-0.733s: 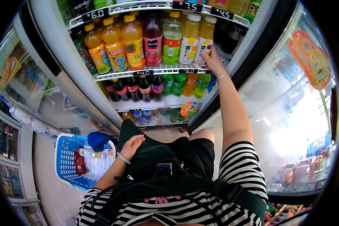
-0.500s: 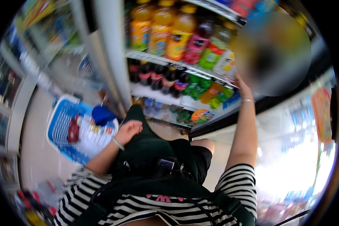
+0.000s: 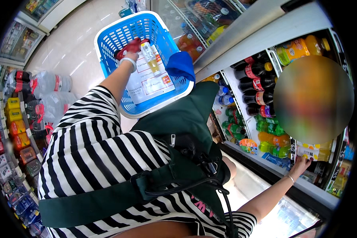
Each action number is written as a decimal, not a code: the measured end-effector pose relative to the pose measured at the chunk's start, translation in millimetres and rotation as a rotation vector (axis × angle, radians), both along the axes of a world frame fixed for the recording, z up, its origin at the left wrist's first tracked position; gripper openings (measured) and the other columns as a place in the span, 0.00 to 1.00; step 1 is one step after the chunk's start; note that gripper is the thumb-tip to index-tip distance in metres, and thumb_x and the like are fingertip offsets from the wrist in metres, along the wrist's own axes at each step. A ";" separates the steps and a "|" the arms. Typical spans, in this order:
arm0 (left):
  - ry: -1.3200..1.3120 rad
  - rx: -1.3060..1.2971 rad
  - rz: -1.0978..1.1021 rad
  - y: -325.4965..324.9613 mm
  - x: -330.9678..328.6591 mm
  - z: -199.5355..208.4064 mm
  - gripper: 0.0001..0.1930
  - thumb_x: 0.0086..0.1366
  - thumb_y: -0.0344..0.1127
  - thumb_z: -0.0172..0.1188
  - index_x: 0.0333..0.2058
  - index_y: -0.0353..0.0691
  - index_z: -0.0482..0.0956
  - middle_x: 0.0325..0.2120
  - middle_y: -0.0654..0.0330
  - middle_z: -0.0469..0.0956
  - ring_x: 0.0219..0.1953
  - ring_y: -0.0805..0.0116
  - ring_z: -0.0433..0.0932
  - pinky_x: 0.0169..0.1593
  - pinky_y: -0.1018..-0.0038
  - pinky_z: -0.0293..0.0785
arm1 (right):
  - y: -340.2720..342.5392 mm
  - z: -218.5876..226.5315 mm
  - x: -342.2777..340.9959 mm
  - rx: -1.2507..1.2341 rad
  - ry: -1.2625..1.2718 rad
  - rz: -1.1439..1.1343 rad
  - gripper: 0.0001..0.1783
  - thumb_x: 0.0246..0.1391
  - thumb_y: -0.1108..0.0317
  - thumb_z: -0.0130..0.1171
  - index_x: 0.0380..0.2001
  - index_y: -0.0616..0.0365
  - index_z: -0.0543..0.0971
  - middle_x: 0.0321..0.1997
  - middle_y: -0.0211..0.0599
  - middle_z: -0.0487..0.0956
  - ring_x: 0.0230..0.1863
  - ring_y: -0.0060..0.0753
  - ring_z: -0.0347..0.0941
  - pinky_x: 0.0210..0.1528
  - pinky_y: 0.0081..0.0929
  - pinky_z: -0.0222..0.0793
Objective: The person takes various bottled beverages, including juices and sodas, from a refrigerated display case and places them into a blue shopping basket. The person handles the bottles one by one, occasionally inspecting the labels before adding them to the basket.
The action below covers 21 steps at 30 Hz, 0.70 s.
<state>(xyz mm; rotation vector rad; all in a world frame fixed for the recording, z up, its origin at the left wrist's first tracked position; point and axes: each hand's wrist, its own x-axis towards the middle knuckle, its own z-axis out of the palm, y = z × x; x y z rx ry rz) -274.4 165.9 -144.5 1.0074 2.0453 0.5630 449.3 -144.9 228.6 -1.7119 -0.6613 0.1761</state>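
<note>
My left hand [image 3: 131, 56] reaches down into a blue-and-white shopping basket [image 3: 108, 75] on the floor. Its fingers close on a dark red item [image 3: 133, 45] there, partly hidden by the hand. Beside it a slim bottle of yellowish liquid [image 3: 150, 59] lies on a white printed pack [image 3: 141, 88]. Blue cloth [image 3: 181, 66] hangs over the basket's right rim. On the right, inside the open drinks cooler, my right hand [image 3: 300, 166] has curled fingers against a bottle with a white label [image 3: 308, 152]; its grip is partly hidden, and a round blur covers the area above.
Cola bottles [image 3: 258, 83] and green bottles [image 3: 271, 127] stand on the cooler shelves. A glass door with a metal frame [image 3: 242, 35] is beyond the basket. Large clear bottles in packs [image 3: 51, 85] and shelved goods [image 3: 22, 152] line the left side.
My view has swung left, toward the basket. My left hand has gone from hanging empty beside the basket to the dark red item inside it. My right hand stays by the white-labelled bottle.
</note>
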 end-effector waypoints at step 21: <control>-0.735 -0.263 0.388 -38.2 123.5 5.6 0.24 0.53 0.49 0.53 0.45 0.40 0.69 0.39 0.56 0.74 0.30 0.66 0.76 0.31 0.72 0.68 | -0.8 -0.2 2.7 -0.021 -0.009 -0.047 0.33 0.42 0.84 0.40 0.55 0.58 0.51 0.53 0.46 0.62 0.50 0.42 0.65 0.49 0.37 0.66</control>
